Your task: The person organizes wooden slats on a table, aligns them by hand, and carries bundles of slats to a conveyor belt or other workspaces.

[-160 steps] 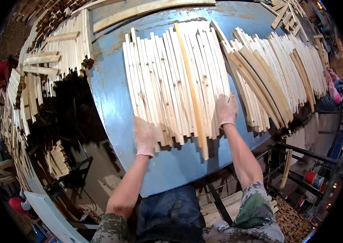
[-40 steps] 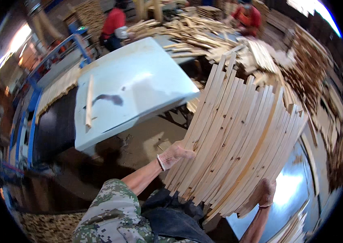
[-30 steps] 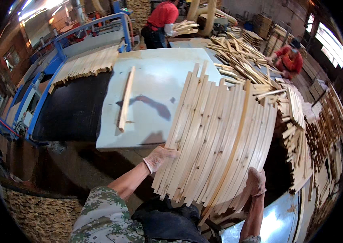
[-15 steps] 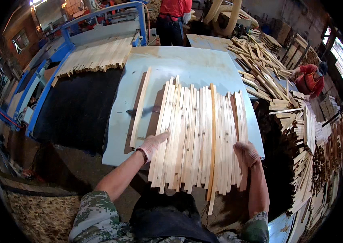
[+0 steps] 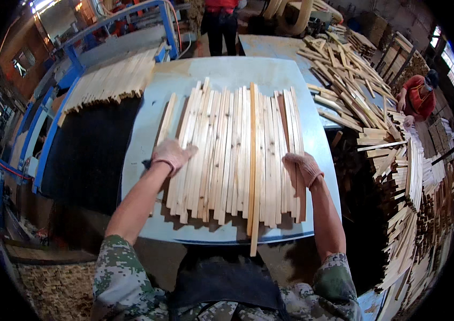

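A row of pale wooden strips (image 5: 232,155) lies side by side on a light blue tabletop (image 5: 227,67). My left hand (image 5: 173,155), in a knitted glove, clasps the row's left side, its thumb over the outer strips. My right hand (image 5: 304,168), gloved too, clasps the right side. The strips' ends are uneven. A more orange strip (image 5: 252,155) runs among them, and near it one end juts past the table's near edge. A separate strip (image 5: 167,117) lies to the left, partly hidden by my left hand.
At the left, a blue-framed machine (image 5: 74,61) holds more strips (image 5: 112,80) beside a black surface (image 5: 90,155). Loose wood (image 5: 345,80) is heaped at the far right, with stacked strips (image 5: 406,214) nearer. One person (image 5: 221,27) stands beyond the table; another (image 5: 418,99) is at the right.
Both hands have moved the row of strips away from me, from overhanging the near edge to lying mostly on the tabletop. The row is now closer to the separate strip.
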`<act>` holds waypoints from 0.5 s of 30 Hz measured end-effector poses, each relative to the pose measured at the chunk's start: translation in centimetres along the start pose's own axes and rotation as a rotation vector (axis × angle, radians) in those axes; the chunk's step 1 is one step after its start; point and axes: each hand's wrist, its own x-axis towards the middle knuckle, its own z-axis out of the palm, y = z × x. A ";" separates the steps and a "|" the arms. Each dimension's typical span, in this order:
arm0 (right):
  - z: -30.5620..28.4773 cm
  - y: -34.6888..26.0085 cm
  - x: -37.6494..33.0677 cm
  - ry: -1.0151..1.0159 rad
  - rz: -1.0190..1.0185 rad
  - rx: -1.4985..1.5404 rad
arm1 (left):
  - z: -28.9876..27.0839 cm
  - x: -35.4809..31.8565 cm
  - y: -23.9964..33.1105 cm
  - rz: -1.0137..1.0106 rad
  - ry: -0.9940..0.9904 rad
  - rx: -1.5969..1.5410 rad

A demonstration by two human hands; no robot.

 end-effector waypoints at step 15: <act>7.4 -2.3 6.3 -0.077 -0.083 -0.100 | 5.3 4.8 -9.5 0.025 0.331 -0.585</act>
